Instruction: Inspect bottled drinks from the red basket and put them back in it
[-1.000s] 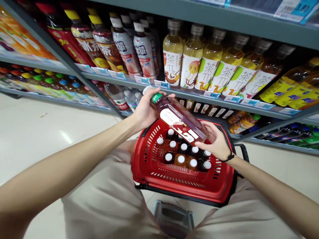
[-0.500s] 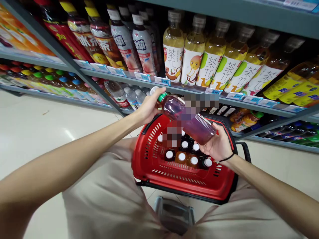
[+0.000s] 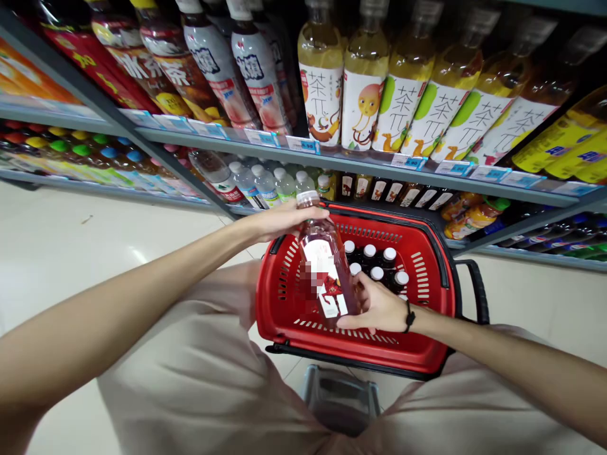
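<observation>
Well, btl point(image 3: 329, 275) in fingers point(image 3: 367, 284), bskt rim point(image 3: 351, 351) below

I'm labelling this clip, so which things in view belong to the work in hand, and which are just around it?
Likely part of the work:
- large bottle, left hand at its neck, right hand lower down
- red basket beneath
- white-capped bottles inside

Just around:
- white-labelled shelf bottles
- price tags
- black wristband

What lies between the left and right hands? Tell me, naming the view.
The bottle of reddish drink spans the gap in the head view: the left hand holds its neck, the right hand its lower end.
</observation>
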Action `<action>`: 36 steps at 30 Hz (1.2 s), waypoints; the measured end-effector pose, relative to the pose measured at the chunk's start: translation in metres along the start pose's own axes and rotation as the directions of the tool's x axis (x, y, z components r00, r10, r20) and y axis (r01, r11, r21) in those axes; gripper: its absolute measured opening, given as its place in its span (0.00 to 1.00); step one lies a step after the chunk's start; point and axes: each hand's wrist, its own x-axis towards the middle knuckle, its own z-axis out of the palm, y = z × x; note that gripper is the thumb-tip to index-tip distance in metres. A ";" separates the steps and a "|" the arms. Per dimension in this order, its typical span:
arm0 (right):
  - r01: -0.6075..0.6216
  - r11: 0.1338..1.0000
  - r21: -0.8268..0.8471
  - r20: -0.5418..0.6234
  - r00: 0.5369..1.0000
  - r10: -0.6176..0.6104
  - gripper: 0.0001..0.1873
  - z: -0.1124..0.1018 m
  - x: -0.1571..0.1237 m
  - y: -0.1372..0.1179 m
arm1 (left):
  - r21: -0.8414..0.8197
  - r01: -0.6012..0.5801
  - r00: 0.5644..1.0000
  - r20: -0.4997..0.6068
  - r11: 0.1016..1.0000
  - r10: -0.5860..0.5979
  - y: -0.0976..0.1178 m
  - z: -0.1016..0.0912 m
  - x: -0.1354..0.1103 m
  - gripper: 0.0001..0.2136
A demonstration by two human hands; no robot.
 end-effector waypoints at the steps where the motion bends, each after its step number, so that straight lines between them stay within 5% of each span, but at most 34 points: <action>1: -0.007 0.997 -0.071 0.054 0.998 0.011 0.42 -0.002 0.004 0.003 | 0.057 -0.042 0.999 0.012 0.998 0.041 0.002 0.002 -0.003 0.17; 4: -0.062 0.905 -0.420 0.249 0.952 0.181 0.38 -0.021 0.017 0.001 | 0.256 -0.134 0.985 0.142 0.957 0.100 0.008 0.010 -0.009 0.13; 7: -0.049 0.519 -0.853 0.129 0.945 0.301 0.31 -0.050 0.023 -0.005 | 0.459 -0.219 0.949 0.305 0.861 0.079 0.007 0.015 -0.009 0.10; 9: -0.103 0.263 -0.959 -0.001 0.932 0.363 0.31 -0.065 0.022 -0.008 | 0.565 -0.253 0.926 0.378 0.785 0.026 0.003 0.016 -0.007 0.10; 10: -0.129 0.209 -0.969 -0.034 0.913 0.406 0.31 -0.070 0.020 -0.008 | 0.610 -0.255 0.918 0.396 0.750 -0.010 0.001 0.015 -0.005 0.10; 15: -0.128 0.280 -0.951 0.043 0.845 0.533 0.31 -0.077 0.015 -0.009 | 0.730 -0.223 0.907 0.398 0.646 -0.137 -0.008 0.011 0.000 0.11; 24: -0.154 0.295 -0.943 0.019 0.859 0.511 0.30 -0.076 0.017 -0.020 | 0.904 -0.267 0.910 0.350 0.334 -0.222 -0.062 0.028 0.018 0.09; 30: -0.138 0.315 -0.939 0.042 0.863 0.504 0.31 -0.084 0.016 -0.018 | 0.948 -0.164 0.939 0.235 0.274 -0.252 -0.099 0.028 0.021 0.11; 36: -0.102 0.305 -0.947 0.073 0.856 0.511 0.29 -0.081 0.013 -0.036 | 0.963 -0.163 0.946 0.214 0.214 -0.244 -0.106 0.025 0.020 0.15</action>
